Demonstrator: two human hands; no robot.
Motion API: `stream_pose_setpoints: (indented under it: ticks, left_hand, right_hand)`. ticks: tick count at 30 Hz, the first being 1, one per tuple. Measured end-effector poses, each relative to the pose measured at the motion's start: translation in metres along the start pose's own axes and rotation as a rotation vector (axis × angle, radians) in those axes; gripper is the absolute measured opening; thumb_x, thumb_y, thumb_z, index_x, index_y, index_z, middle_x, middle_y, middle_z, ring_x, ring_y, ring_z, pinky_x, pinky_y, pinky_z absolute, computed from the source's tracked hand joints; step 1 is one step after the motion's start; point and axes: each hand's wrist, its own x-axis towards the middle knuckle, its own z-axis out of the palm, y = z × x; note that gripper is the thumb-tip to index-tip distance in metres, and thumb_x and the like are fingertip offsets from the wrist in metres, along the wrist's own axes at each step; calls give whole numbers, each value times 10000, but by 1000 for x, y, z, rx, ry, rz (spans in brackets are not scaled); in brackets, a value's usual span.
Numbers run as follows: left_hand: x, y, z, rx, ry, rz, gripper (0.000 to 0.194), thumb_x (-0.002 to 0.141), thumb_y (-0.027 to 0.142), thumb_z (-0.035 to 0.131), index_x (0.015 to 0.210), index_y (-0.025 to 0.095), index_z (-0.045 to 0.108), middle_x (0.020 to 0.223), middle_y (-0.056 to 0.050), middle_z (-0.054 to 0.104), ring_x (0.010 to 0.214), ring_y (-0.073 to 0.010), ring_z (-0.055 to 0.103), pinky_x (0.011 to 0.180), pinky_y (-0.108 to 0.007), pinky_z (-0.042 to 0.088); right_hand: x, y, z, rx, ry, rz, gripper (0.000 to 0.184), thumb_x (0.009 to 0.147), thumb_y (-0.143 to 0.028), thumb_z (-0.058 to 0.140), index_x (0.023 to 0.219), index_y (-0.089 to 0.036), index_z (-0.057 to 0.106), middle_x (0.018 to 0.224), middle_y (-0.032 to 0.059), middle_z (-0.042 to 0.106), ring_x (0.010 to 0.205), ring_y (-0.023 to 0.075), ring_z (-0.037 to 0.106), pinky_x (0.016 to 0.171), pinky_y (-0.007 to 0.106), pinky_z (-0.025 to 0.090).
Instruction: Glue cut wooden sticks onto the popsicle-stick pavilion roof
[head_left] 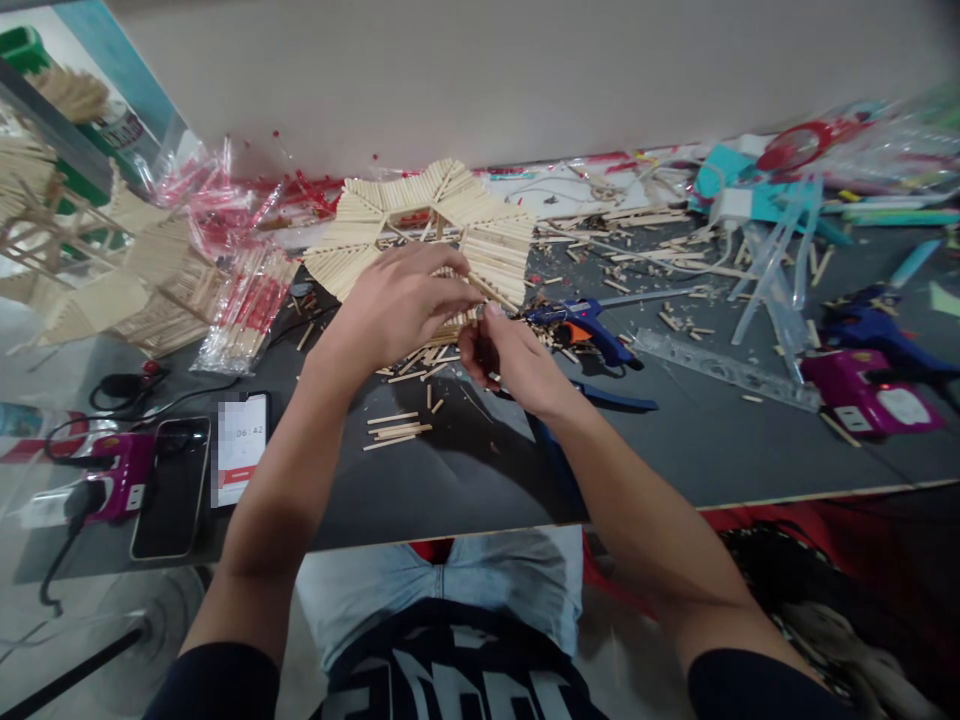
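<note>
On the dark tabletop (720,430) before a pale wall (525,80), stickwork (499,255) near left fingers (450,290) and right fingers (471,355), grips unclear.

On my feed, a dark-screened phone (172,490) lies by the near left corner of the bench (712,450), between a purple power box (124,475) and a second phone (240,450) with its screen lit. Toward the bench's right end I can see another purple power box (866,390), with a clear ruler (720,368) slanting up to it. Along the far edge, toward the right corner, I make out a red ring-shaped item (791,148) beside some teal material (727,172).
</note>
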Motion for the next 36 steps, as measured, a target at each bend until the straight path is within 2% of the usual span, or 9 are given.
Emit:
stream_pose_setpoints:
  ticks: [10, 15, 19, 23, 28, 31, 33, 35, 36]
  left_hand:
    - [-1, -1, 1, 9, 4, 7, 283, 1027, 295, 519, 1130, 285, 782, 1235, -63, 716, 1167, -240, 657, 1041, -441, 478]
    - [-3, 2, 0, 45, -24, 16, 284, 1033, 282, 517, 1189, 294, 754, 1325, -78, 673, 1244, -263, 621, 1069, -470, 473]
    - [-2, 8, -2, 69, -27, 59, 202, 1004, 279, 570, 1086, 293, 754, 1411, -68, 624, 1379, -297, 535, 1130, -515, 433]
    - [-2, 26, -11, 155, 12, 47, 214, 1031, 273, 516, 1036, 283, 730, 1249, -53, 700, 1340, -293, 559, 1114, -524, 432]
    - [-23, 52, -25, 296, 18, 5, 259, 1061, 206, 448, 1083, 223, 706, 926, -57, 729, 979, -229, 684, 900, -404, 522]
    - [-47, 60, -24, 312, 13, -41, 230, 1056, 184, 478, 1158, 216, 682, 891, -39, 734, 806, -179, 690, 729, -314, 519]
    - [-64, 61, -16, 278, 49, -77, 220, 1062, 180, 480, 1183, 212, 661, 943, -40, 761, 808, -158, 710, 687, -282, 512]
    - [-77, 61, -3, 264, 87, -111, 192, 1075, 207, 474, 1122, 188, 659, 910, -40, 773, 749, -143, 715, 633, -264, 497]
    - [-81, 61, 4, 256, 93, -125, 191, 1080, 220, 471, 1105, 179, 656, 909, -40, 780, 736, -139, 720, 619, -258, 493]
  right_hand:
    - [-1, 1, -2, -77, 7, -29, 562, 1022, -665, 426, 687, -222, 509, 530, -29, 470, 482, 102, 422, 467, 251, 307]
    - [-2, 1, -4, -87, -13, -53, 580, 1013, -687, 430, 665, -226, 488, 523, -27, 469, 495, 110, 421, 484, 257, 314]
    - [-6, 2, -9, -150, -43, -77, 627, 983, -757, 426, 653, -226, 482, 544, -17, 490, 515, 117, 429, 502, 266, 330]
    - [-10, 0, -21, -207, -47, -149, 608, 1014, -718, 405, 686, -218, 518, 585, -12, 507, 537, 118, 435, 535, 271, 353]
    - [-33, -13, -55, -496, -41, -217, 551, 1024, -683, 412, 799, -216, 598, 675, 12, 594, 586, 133, 495, 599, 287, 392]
    - [-69, -3, -76, -877, 35, -86, 552, 1007, -692, 406, 935, -215, 673, 860, 85, 704, 764, 216, 628, 741, 357, 475]
    - [-97, 16, -83, -1085, 103, -6, 640, 978, -731, 384, 1092, -183, 695, 1110, 182, 718, 1063, 345, 666, 949, 488, 497]
    - [-122, 37, -84, -1260, 128, 83, 882, 839, -813, 560, 1413, -143, 575, 1492, 261, 534, 1409, 468, 472, 1106, 600, 420]
    - [-131, 47, -83, -1310, 132, 113, 1005, 795, -816, 617, 1511, -125, 479, 1569, 272, 452, 1483, 490, 378, 1144, 621, 386]
